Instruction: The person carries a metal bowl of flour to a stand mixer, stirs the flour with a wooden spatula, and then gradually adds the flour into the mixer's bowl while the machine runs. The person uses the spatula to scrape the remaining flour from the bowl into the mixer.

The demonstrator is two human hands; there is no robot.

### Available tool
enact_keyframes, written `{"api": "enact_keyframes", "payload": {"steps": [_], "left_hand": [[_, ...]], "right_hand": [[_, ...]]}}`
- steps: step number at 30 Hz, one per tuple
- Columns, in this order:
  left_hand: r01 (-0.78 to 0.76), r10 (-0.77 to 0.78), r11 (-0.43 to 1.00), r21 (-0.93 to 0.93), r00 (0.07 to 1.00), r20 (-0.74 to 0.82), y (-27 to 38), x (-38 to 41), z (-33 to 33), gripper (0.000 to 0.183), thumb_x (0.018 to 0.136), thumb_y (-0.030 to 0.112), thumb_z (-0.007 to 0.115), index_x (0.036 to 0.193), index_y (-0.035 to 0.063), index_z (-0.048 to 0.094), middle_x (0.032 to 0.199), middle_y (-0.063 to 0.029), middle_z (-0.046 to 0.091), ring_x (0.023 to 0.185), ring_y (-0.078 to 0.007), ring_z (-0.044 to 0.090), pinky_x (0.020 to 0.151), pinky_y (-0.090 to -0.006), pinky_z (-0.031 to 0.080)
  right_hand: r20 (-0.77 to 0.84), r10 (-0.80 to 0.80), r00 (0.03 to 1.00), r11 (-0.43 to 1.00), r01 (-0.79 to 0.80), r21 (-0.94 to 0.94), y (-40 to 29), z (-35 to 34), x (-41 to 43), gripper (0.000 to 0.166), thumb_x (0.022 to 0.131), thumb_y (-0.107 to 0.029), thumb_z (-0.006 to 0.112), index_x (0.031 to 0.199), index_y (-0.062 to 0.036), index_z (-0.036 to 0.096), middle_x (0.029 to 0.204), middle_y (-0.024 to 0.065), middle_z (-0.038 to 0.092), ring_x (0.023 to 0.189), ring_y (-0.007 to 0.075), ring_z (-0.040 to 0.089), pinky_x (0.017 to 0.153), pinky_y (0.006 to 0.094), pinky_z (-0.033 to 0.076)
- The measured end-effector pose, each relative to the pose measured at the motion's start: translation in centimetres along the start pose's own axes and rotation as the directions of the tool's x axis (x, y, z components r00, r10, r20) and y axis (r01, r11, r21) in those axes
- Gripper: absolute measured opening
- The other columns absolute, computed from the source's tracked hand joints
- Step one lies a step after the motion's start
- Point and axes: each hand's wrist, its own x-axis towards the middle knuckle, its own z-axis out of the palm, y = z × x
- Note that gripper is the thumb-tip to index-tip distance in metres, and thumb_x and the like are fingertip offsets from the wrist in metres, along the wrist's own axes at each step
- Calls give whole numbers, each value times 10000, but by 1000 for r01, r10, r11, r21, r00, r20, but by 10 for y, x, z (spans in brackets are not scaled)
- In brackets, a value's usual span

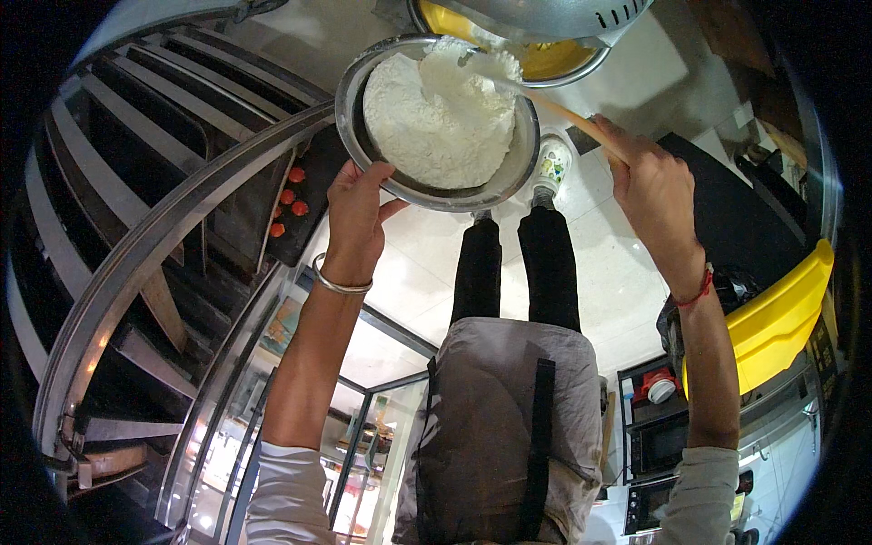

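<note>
A round stainless steel bowl (350, 129) holds a large mound of white flour (436, 129) and tilts toward a mixing bowl (599, 65). My left hand (357, 211) grips its near rim, thumb on top. In my right hand (654, 184) is the wooden handle (572, 117) of a utensil, possibly a spatula. The utensil's pale head touches the flour near the bowl's far right edge and is partly hidden by flour. Behind, the metal mixing bowl contains a yellow mixture (552, 60) with some white flour on it. A grey metal mixer head or guard (538, 13) covers part of that bowl.
A metal rack (170, 191) with slatted shelves curves along the left. Beside it, a dark tray (310, 225) carries several round red-orange pieces (297, 206). At right are a yellow plastic panel (763, 327) and a black surface (729, 191). Ovens (657, 443) stand lower right.
</note>
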Motion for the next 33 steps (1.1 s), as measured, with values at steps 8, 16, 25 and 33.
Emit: {"api": "enact_keyframes", "payload": {"steps": [8,16,25,33], "left_hand": [[-21,21,1000,-18,1000,-23,-1,1,0,146,789,87,545,934,69,553,852,-22,584,772,-86,583,593,-246,549],[-29,29,999,-16,1000,0,2,-1,1,165,793,91,541,956,75,553,919,-32,582,811,-100,580,608,-259,548],[7,-7,1000,-27,1000,-8,5,-1,1,146,794,113,559,939,116,545,875,-12,577,833,-128,550,714,-335,523],[3,-3,1000,16,999,-42,-5,12,-4,130,797,126,545,925,104,543,858,-20,575,820,-142,564,720,-347,525]], "right_hand": [[23,-24,999,973,18,229,-21,11,15,284,795,-153,579,1076,-109,585,681,134,615,582,251,626,537,331,509],[28,15,999,982,-20,187,-29,46,31,318,812,-131,588,1128,-101,572,647,106,623,503,158,605,458,265,487],[-66,36,997,980,-22,198,-12,12,6,316,818,-112,572,1132,-76,568,737,132,642,528,159,609,449,260,477],[15,36,999,963,-39,268,-15,11,-3,309,779,-138,598,1088,-125,599,757,131,624,594,247,621,534,335,502]]}}
